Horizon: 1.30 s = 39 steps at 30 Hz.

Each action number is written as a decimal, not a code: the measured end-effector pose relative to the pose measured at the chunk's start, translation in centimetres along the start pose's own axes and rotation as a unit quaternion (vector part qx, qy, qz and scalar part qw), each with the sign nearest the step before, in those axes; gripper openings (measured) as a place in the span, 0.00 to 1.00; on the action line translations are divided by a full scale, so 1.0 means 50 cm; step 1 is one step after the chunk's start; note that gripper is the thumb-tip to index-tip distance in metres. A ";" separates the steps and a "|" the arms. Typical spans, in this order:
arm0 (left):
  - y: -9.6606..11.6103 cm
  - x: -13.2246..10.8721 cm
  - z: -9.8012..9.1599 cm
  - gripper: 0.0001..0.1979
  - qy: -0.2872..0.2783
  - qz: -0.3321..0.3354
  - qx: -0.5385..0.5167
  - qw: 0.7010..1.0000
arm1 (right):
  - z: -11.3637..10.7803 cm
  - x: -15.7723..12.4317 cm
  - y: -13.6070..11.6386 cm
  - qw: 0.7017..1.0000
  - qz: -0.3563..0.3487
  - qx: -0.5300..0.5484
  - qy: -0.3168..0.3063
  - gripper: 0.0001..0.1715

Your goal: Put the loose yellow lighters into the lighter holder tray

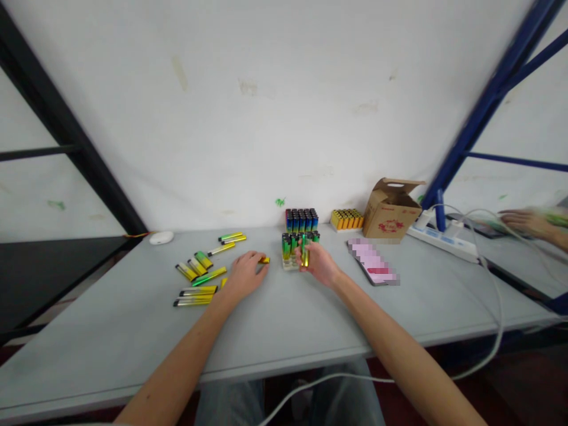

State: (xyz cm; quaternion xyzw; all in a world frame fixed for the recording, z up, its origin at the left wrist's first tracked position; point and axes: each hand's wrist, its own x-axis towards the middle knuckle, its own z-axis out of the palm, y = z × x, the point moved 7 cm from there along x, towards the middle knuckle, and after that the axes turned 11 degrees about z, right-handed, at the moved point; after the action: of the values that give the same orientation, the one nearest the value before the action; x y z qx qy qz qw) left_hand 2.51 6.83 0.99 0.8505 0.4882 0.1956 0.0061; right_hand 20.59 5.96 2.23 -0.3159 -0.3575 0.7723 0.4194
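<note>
I see my right hand (320, 264) clamping its fingers on a slim green-yellow lighter (305, 253), upright just beside the tray (290, 265) of matching lighters on the grey table (284, 331), while my left hand (244, 275) covers a yellow lighter (265, 260), fingers curled, though I cannot tell whether they grip it

Grey table (284, 337), seen from above: loose yellow-green lighters (197, 278) scattered at L, small white case (161, 238) behind them; ctr, rack of green lighters (290, 247) w/ blue rack (302, 220) behind; at R, yellow rack (347, 219), cardboard box (393, 212), flat phone (373, 261) & power strip (444, 241).
</note>
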 end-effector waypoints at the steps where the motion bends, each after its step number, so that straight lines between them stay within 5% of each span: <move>1: 0.000 0.000 0.000 0.15 -0.002 -0.001 -0.001 1.000 | -0.005 0.002 -0.002 1.000 -0.013 -0.016 0.019 0.13; 8: 0.006 -0.001 -0.006 0.15 -0.011 -0.001 -0.003 1.000 | -0.019 -0.001 -0.029 0.977 -0.129 -0.144 0.092 0.17; 21: 0.006 -0.001 -0.003 0.14 -0.013 -0.003 0.007 1.000 | -0.025 -0.026 -0.057 0.837 -0.296 -0.409 0.210 0.16; 26: -0.002 -0.001 -0.006 0.16 -0.009 -0.009 0.022 1.000 | -0.018 -0.026 -0.050 0.809 -0.305 -0.457 0.210 0.12; 33: -0.037 -0.004 -0.032 0.16 0.023 -0.030 0.073 0.997 | -0.039 -0.013 -0.045 0.790 -0.283 -0.492 0.232 0.18; 39: -0.031 -0.007 -0.022 0.13 -0.006 -0.019 0.067 0.998 | -0.015 -0.037 -0.056 0.675 -0.372 -0.586 0.251 0.18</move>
State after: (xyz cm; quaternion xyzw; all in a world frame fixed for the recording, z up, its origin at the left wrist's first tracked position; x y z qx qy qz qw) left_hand 0.67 7.15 1.55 0.8407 0.5163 0.1573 -0.0441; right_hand 23.20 5.67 4.46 -0.5197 -0.7064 0.0766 0.4743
